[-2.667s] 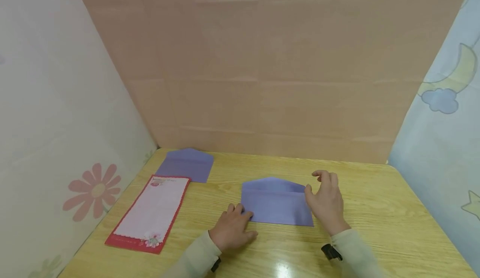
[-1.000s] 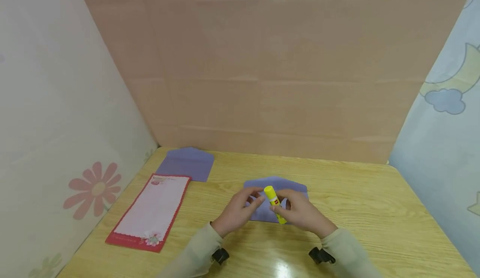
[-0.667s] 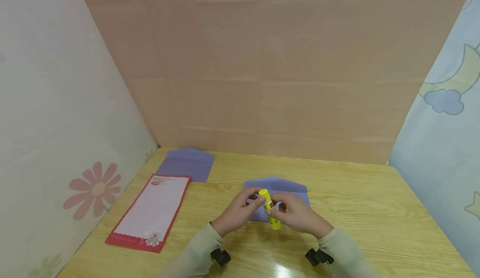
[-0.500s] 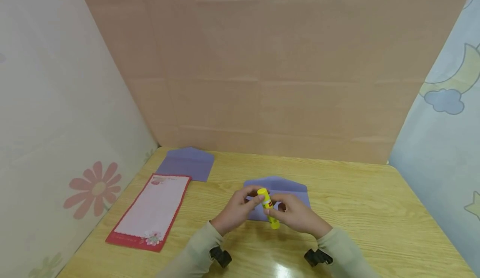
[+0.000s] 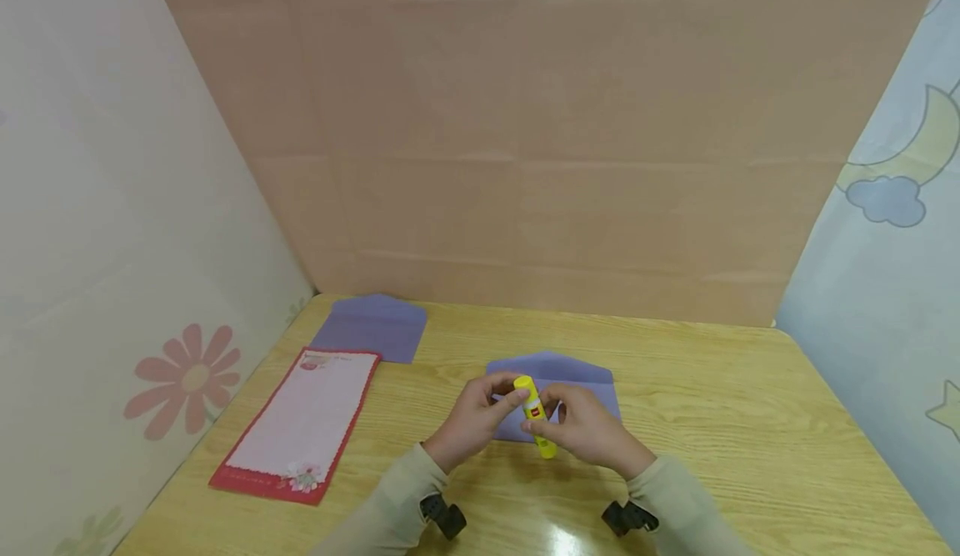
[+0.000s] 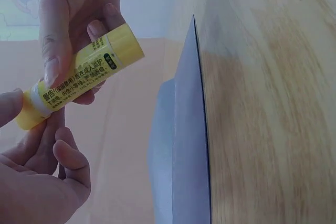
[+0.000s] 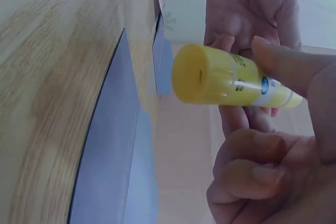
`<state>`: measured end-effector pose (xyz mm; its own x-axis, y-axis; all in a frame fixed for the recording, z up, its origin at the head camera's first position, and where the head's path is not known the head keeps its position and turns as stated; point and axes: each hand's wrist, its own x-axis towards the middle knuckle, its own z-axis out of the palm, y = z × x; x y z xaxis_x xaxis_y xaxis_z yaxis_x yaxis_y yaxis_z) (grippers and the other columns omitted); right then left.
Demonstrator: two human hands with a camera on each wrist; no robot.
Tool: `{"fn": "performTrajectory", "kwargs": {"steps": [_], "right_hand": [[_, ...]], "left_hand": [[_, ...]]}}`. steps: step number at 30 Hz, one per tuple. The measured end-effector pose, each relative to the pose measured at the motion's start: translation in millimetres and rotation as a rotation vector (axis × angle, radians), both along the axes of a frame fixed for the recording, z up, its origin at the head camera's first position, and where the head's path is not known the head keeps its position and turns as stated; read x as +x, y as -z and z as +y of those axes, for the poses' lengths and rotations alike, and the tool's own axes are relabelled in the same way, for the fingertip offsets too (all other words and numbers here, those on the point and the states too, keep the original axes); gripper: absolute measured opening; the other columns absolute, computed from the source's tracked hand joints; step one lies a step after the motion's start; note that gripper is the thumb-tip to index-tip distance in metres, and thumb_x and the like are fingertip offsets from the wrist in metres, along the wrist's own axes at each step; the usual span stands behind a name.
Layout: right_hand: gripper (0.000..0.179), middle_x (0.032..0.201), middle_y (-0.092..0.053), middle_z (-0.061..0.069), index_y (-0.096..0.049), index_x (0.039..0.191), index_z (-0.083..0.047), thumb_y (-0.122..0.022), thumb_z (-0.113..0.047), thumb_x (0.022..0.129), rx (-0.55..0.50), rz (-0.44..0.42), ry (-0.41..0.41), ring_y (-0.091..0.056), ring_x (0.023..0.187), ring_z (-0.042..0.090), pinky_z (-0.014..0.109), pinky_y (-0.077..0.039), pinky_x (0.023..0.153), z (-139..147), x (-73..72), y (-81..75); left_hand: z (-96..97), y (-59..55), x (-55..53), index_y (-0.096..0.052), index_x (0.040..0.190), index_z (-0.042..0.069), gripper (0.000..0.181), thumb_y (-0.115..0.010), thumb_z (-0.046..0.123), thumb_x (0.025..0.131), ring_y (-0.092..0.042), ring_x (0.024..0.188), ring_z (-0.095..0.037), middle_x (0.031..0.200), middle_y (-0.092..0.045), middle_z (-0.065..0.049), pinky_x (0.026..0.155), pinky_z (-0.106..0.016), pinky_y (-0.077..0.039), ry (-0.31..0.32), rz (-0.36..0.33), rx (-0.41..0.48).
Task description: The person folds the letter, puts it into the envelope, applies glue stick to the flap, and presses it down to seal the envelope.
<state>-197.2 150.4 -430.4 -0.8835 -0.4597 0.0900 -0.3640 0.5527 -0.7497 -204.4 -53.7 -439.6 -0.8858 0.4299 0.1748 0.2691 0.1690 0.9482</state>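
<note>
In the head view both hands hold a yellow glue stick (image 5: 536, 418) above a purple envelope (image 5: 551, 366), whose flap lies unfolded toward the back. My left hand (image 5: 471, 424) pinches the capped upper end between thumb and fingers. The right hand (image 5: 588, 433) grips the lower barrel, thumb along its near side. The left wrist view shows the cap seated on the glue stick (image 6: 79, 80) and black print on the barrel. The base of the glue stick (image 7: 199, 74) faces the right wrist camera. The hands cover part of the envelope.
A red-bordered pale writing pad (image 5: 303, 414) lies on the left of the wooden table (image 5: 720, 406). Behind it is a second purple envelope (image 5: 375, 335), its flap also unfolded. A brown paper-like backdrop (image 5: 517, 139) rises at the table's far edge, with patterned walls at both sides.
At first my hands were apart at the envelope's edges. The glue stick then appeared in my right hand, and my left hand took hold of its cap. Lately only slight shifts show.
</note>
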Motion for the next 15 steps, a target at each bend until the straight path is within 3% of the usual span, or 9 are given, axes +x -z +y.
{"fn": "performTrajectory", "kwargs": {"steps": [5, 15], "right_hand": [[0.030, 0.078, -0.060, -0.005, -0.060, 0.083, -0.015, -0.078, -0.038, 0.086, -0.010, -0.009, 0.054, -0.048, 0.057, 0.009, 0.025, -0.042, 0.050, -5.0, 3.4, 1.2], [0.045, 0.071, -0.054, -0.002, -0.050, 0.078, -0.011, -0.087, -0.037, 0.077, -0.023, -0.040, 0.111, -0.047, 0.057, 0.009, 0.023, -0.039, 0.047, -10.0, 4.2, 8.0]], "left_hand": [[1.6, 2.1, 0.7, -0.069, 0.117, 0.010, 0.028, -0.059, 0.031, 0.101, -0.061, 0.099, -0.013, 0.106, -0.069, -0.002, 0.084, -0.031, -0.048, -0.054, -0.017, 0.010], [2.0, 8.2, 0.3, -0.066, 0.109, 0.010, 0.028, -0.063, 0.035, 0.099, -0.057, 0.095, -0.016, 0.104, -0.063, -0.003, 0.084, -0.033, -0.046, -0.117, -0.044, 0.014]]}}
